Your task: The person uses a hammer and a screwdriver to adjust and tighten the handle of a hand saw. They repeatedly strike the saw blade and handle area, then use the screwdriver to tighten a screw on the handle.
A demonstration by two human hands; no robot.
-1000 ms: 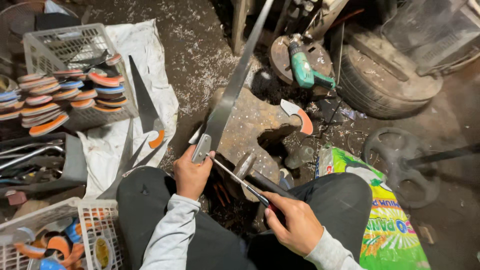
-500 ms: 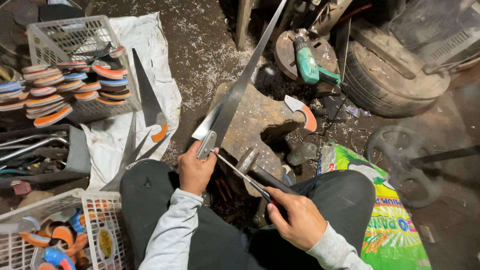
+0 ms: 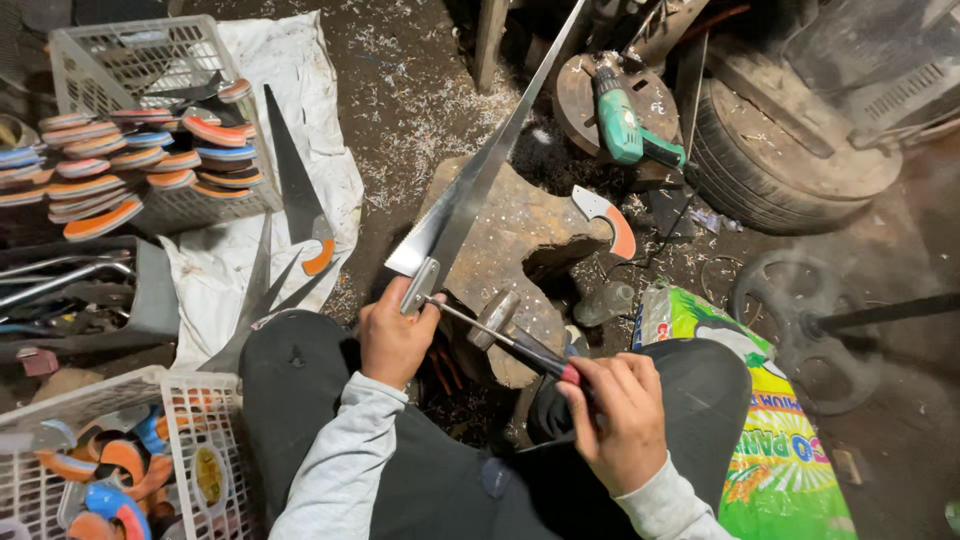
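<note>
The long saw blade (image 3: 480, 185) runs up and away from the left hand (image 3: 393, 338), its tang end lying on the rough stump block (image 3: 520, 240) just ahead of both hands. Against the earlier views the blade has slid a little nearer and its butt now sits square on the block – it looks settled for striking. The left hand is closed around the tang; the right hand (image 3: 625, 420) is clamped on the red-and-black grip of a hammer (image 3: 497, 322), whose head hangs low just right of the left hand, nearer the blade than before. Left of the hands, a white crate (image 3: 150, 70) and stacked orange-and-blue handles (image 3: 110, 165); beyond the right hand, a tyre (image 3: 800, 160) and a green drill (image 3: 625, 125). The dirt floor (image 3: 410, 90) is strewn with pale shavings – a dim, cluttered workshop.
</note>
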